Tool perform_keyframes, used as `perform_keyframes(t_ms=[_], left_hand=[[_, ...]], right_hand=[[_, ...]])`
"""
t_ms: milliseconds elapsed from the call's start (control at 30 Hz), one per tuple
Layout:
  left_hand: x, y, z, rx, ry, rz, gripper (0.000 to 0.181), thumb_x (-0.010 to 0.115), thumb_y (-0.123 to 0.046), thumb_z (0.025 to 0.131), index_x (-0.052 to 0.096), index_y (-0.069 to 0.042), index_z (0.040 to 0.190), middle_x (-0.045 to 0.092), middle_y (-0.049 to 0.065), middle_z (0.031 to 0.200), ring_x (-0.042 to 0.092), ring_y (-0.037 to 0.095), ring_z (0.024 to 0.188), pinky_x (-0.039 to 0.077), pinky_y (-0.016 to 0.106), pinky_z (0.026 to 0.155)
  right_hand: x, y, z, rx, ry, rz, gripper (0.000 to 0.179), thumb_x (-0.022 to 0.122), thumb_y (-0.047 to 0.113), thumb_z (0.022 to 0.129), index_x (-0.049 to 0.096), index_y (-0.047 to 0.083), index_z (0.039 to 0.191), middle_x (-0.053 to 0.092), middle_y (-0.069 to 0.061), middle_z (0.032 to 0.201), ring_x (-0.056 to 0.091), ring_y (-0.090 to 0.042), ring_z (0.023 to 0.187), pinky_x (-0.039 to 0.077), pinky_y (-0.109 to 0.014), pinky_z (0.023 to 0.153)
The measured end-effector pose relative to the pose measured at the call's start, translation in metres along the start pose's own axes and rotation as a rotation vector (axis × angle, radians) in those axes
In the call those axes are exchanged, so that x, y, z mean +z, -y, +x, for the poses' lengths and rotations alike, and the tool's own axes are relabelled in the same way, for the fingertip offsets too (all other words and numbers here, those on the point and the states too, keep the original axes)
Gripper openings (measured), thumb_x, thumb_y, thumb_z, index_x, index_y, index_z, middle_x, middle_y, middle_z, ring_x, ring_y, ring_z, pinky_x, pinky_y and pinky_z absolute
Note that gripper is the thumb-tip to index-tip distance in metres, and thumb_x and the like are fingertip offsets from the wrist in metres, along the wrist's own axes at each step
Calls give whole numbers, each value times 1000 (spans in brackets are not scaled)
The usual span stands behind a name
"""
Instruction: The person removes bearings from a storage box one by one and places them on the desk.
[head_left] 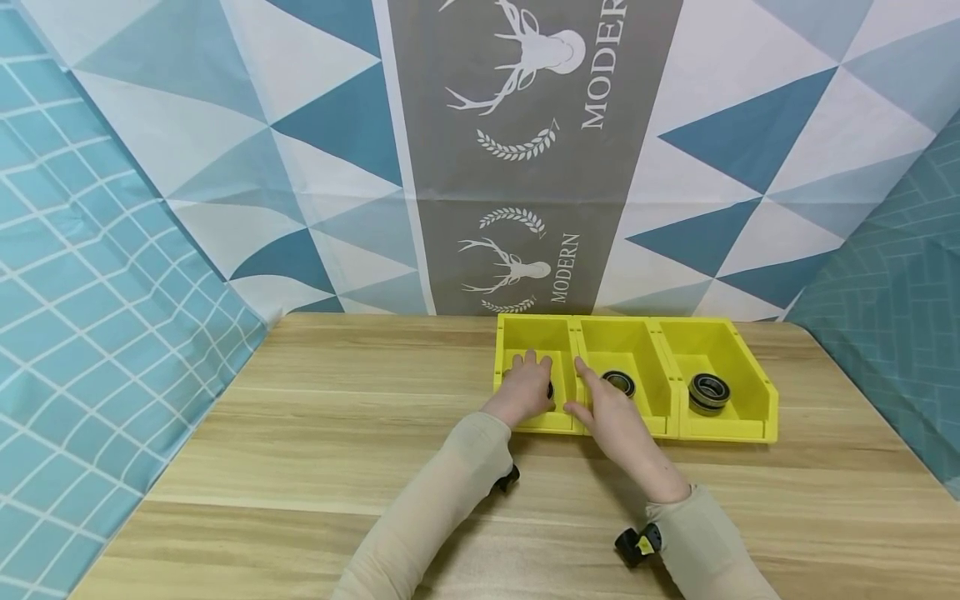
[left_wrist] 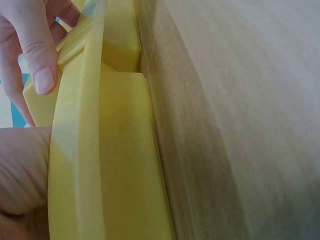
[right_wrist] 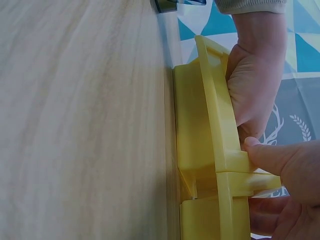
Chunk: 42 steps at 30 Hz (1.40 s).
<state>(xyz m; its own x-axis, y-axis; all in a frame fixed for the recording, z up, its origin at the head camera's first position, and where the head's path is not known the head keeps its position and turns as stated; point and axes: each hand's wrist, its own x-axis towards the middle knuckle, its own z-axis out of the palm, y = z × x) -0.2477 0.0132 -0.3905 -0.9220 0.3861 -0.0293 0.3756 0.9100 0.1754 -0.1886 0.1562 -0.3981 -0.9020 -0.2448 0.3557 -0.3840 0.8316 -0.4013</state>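
Note:
My left hand (head_left: 525, 390) reaches down into the left yellow bin (head_left: 536, 332). Beside its thumb and fingers shows the dark edge of a bearing (head_left: 551, 390); the hand covers the rest, so its grip on the ring is hidden. My right hand (head_left: 618, 421) holds the walls where the left and middle bins meet, thumb (right_wrist: 262, 155) on the left-bin side and fingers (right_wrist: 270, 215) on the other. A bearing (head_left: 618, 382) lies in the middle bin (head_left: 615, 333), close to the right hand. In the right bin (head_left: 693, 333) sit stacked bearings (head_left: 708, 392).
The three bins stand side by side near the back of the wooden table (head_left: 337, 433). A patterned cloth backdrop (head_left: 337, 167) rises behind, with blue tiled cloth (head_left: 90, 292) at the left. Black wrist devices (head_left: 637, 546) are strapped under both sleeves.

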Motion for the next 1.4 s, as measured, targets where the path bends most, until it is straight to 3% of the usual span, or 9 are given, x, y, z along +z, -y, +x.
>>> perform_keyframes(t_ms=[200,667,1033,1400], left_hand=[[1,0,0,10,-23,-5,59,72,-32,75,48,-8,123,46,14,118,45,28,102,48,34,74],[1,0,3,6,12,21,66,71,-35,76,44,-7,129,44,14,124,47,30,107,48,35,81],[-2,1,1,34,4,-16,64,70,-31,76,44,-7,129,46,15,123,50,30,105,47,36,84],[-9,1,-3,72,-13,-38,56,71,-29,75,51,-7,122,50,13,120,55,26,98,49,33,80]], right_hand=[[0,0,0,-1,-2,6,69,65,22,82,33,-1,138,49,-22,129,56,-37,104,46,-46,86],[0,0,0,2,4,4,68,64,22,83,32,-1,139,48,-22,130,54,-38,106,44,-47,87],[0,1,0,5,8,-1,68,64,22,83,33,-1,139,49,-23,129,55,-38,104,45,-47,85],[0,2,1,3,3,-14,68,64,22,83,33,-2,138,54,-23,123,60,-32,88,48,-46,81]])
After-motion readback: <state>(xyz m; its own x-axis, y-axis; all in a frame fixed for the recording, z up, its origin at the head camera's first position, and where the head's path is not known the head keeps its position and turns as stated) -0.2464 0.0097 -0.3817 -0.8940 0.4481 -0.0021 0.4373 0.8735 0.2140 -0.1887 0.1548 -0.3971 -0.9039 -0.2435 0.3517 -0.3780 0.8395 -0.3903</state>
